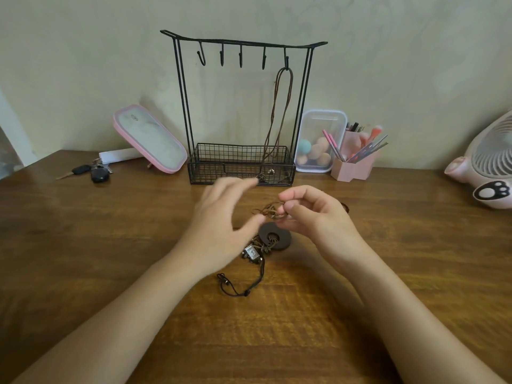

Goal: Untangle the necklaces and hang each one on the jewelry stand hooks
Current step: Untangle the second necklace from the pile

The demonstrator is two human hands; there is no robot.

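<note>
left hand spread, right hand pinching

Keys, mirror, fan

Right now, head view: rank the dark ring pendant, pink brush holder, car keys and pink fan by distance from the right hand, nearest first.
1. Dark ring pendant: just below the right hand.
2. Pink brush holder: behind it, to the right.
3. Car keys on the far left and pink fan on the far right: too close to call.
</note>
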